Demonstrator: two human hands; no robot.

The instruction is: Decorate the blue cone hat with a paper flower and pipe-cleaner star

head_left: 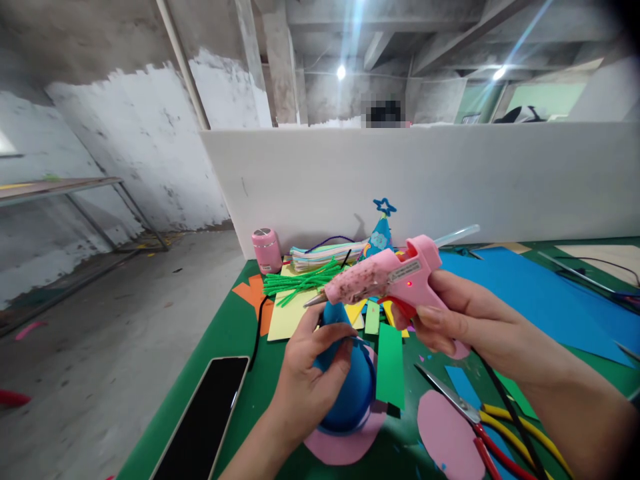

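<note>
My right hand (pixel 450 320) is closed round the handle of a pink hot glue gun (pixel 395 277), whose small red light is lit. A clear glue stick (pixel 457 235) pokes out of its back, and the metal nozzle points left, above my other hand. My left hand (pixel 317 363) grips a blue paper cone (pixel 353 393) by its side, fingers wrapped round the upper part. Under the cone lies a pink paper piece (pixel 345 450), its edge showing round the base. Whether the nozzle touches anything is hard to tell.
A phone (pixel 200 417) lies at the left table edge. Green pipe cleaners (pixel 300 280), a pink canister (pixel 267 251) and a decorated cone with a star (pixel 380 237) stand behind. Scissors (pixel 457 400), yellow-handled pliers (pixel 515 427) and a pink oval (pixel 445 433) are at right. A white partition (pixel 425 173) borders the back.
</note>
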